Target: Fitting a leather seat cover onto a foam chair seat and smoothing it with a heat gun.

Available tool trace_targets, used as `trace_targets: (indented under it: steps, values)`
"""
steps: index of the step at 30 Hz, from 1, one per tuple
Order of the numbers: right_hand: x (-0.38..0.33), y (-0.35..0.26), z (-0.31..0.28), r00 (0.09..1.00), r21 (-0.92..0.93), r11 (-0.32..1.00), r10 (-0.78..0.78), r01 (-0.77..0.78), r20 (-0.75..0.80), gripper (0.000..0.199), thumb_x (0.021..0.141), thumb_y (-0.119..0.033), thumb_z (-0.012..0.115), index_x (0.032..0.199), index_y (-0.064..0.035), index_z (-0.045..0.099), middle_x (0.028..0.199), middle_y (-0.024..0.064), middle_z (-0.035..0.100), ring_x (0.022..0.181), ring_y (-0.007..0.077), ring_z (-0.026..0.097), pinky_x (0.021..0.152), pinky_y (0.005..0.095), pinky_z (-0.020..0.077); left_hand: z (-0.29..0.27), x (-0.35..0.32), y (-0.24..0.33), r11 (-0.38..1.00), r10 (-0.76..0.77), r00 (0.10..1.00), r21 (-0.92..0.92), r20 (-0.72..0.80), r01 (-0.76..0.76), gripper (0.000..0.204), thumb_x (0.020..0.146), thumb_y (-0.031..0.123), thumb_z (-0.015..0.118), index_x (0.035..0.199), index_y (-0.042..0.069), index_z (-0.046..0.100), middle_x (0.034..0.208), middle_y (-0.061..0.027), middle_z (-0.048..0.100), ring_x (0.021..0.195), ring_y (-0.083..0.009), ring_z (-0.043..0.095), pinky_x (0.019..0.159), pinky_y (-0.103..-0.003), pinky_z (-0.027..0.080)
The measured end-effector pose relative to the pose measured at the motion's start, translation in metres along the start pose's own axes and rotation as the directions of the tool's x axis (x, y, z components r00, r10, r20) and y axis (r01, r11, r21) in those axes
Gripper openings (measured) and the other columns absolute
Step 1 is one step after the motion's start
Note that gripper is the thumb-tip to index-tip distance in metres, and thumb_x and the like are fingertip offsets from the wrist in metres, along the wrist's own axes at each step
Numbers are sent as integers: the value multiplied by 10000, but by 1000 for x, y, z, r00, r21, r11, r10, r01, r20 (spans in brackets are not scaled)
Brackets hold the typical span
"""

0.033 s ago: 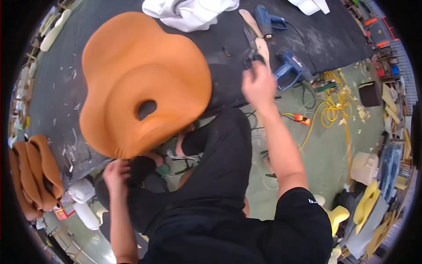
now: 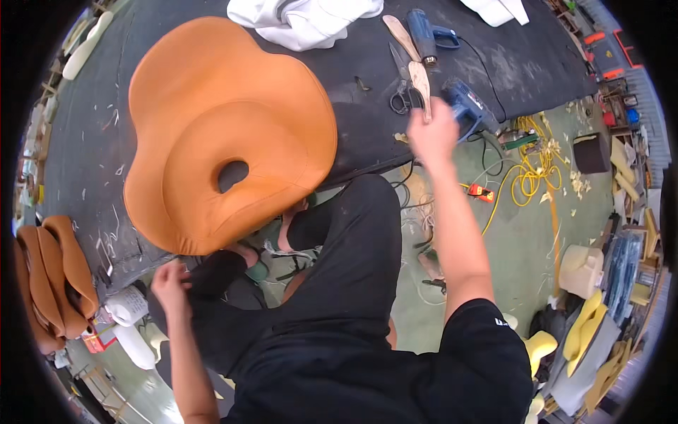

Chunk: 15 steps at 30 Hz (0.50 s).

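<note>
A large orange-brown seat cushion, lobed in outline and with an oval hole, lies on the dark-covered table, its near end over the edge. Just off that near end is my left hand, fingers curled; whether something small is in them is hidden. My right hand, somewhat blurred, closes at the near end of a flat wooden stick. Beside it lie scissors with dark handles. A second wooden stick rests farther back, beside a blue heat gun. Another blue heat gun lies right of my right hand.
White cloth is bunched at the table's back. Yellow cable coils on the floor at right, among scraps. More brown padded pieces are stacked at left, near a white container. My legs are under the cushion's near side.
My left hand has come away from the cushion's near edge, leftward and toward me. My right hand has shifted from the scissors' handles to the wooden stick's near end.
</note>
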State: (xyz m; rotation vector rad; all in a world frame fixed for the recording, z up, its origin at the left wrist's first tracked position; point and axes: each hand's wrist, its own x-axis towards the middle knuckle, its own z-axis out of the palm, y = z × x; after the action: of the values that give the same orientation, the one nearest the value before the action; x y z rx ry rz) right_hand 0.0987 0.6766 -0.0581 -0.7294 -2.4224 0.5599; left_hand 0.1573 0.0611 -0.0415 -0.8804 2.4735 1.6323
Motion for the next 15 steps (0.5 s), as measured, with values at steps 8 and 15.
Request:
trace_targets:
  steps: [8,15]
  values:
    - [87,184,31,802,-469,685,590,-558,-92,892,776,-617,806,1233,137,671,1305,301,679,1225,400,663,1084,479,481,-56,10,-33,491,399,917,844,1,-214,480,926,402,728,1273,71,689,1342,-145,657,1277,-368,576,1067,-481,465]
    - [95,219,50,623,143,606,760,-783,185,629,767,-306,821,1159,166,682,1165,202,728,1021,290,701,912,419,541,-53,-15,-9,461,250,964,887,-94,-33,458,905,405,725,1246,99,716,1324,-81,674,1284,-327,566,1039,-505,468]
